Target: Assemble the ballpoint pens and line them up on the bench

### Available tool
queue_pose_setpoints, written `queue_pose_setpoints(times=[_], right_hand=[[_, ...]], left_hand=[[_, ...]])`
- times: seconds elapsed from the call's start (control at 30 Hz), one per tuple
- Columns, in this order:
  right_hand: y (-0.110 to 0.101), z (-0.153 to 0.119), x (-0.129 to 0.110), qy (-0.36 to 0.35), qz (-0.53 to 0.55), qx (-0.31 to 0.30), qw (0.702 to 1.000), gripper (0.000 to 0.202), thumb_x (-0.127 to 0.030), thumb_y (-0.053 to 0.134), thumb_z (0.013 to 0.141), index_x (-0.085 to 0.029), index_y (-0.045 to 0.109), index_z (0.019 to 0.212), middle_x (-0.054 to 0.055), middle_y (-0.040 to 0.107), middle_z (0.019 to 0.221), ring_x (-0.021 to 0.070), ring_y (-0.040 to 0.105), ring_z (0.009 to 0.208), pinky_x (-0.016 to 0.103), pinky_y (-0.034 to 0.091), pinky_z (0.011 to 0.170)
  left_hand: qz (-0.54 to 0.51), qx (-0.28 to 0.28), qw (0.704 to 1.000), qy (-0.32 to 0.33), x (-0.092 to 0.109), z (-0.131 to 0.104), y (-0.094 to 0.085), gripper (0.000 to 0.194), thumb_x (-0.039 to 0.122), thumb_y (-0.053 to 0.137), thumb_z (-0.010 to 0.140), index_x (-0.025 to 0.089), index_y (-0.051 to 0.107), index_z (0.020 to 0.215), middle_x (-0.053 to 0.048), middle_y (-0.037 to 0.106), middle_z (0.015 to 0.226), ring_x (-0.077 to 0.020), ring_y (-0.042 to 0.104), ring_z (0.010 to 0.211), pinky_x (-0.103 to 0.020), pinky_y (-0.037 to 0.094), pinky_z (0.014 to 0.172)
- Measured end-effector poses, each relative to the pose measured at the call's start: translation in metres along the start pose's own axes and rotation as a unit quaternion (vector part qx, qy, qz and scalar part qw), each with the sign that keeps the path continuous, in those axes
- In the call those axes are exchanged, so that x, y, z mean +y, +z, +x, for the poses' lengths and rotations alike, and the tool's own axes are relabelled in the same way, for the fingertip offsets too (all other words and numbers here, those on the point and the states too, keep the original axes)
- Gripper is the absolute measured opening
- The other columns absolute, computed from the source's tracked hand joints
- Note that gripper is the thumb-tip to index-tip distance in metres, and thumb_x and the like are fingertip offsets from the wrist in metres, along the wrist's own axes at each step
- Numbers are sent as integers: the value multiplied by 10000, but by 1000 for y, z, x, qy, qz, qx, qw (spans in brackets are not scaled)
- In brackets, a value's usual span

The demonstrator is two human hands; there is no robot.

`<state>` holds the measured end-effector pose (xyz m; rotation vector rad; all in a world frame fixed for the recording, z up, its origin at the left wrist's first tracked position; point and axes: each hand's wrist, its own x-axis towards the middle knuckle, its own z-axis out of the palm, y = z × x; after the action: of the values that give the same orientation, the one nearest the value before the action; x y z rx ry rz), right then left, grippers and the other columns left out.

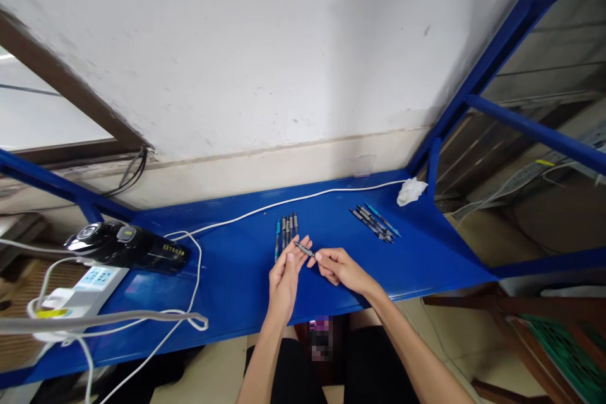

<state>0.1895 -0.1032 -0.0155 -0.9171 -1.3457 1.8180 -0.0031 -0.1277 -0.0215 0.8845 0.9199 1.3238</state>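
In front of me, just above the blue table, a grey and black pen (303, 249) is held at a slant. My right hand (341, 270) pinches its lower right end between thumb and fingers. My left hand (285, 274) is palm up with its fingers stretched out, and the pen lies across those fingers. Just behind my left hand, several pens (290, 223) stand side by side in a row, with a blue pen (277, 237) at the left end. Farther right lies a second group of pens (372, 225), slanted, with a blue pen (382, 219) at its right side.
A black bottle-like device (146, 247) lies at the left beside a white power strip (95, 281). White cables (196, 265) loop over the left side and along the back of the blue table (227, 303). Crumpled white tissue (411, 191) sits at the back right by the blue frame (432, 167).
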Motion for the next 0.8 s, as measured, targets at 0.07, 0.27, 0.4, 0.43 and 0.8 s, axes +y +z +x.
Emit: queue_pose_setpoints(times=[0.07,0.27,0.4,0.43,0.8], right_hand=[[-2,0,2,6,-3,-1,1000,553,-694,605,1041,-157,733,1008,-85,433,632,79,344,472,232,290,467],[4,-6,-7,-41,-177,26,983,499,-590,520,1117,-181,777,996,-22,595,746,108,476,620,237,345,583],[13,-11,-7,-91,-233,56,967,423,-500,514,1139,-197,768,989,-19,622,745,128,512,642,266,383,644],[14,-13,-7,-108,-244,64,962,393,-480,524,1138,-204,769,1005,-9,651,772,139,542,661,275,407,668],[19,-11,-1,-184,-328,152,914,224,-386,565,1131,-246,727,1198,55,772,1049,206,724,921,318,552,870]], left_hand=[[-9,11,1000,-15,-3,2,2,573,537,657,1052,215,648,1526,-187,707,1483,-345,688,1378,-540,516,1211],[24,79,996,-11,-5,6,-4,383,499,789,965,156,819,1133,-131,830,1052,-283,798,1061,-454,625,1047],[57,112,992,-12,-10,3,-9,325,477,835,918,158,829,977,-113,839,997,-298,801,1020,-443,630,1009],[71,128,989,-11,-12,2,-11,317,473,850,901,161,830,955,-103,840,982,-297,800,1002,-433,629,998],[82,80,993,21,-2,3,-1,498,484,822,931,215,733,1340,-142,795,1297,-311,761,1210,-467,573,1107]])
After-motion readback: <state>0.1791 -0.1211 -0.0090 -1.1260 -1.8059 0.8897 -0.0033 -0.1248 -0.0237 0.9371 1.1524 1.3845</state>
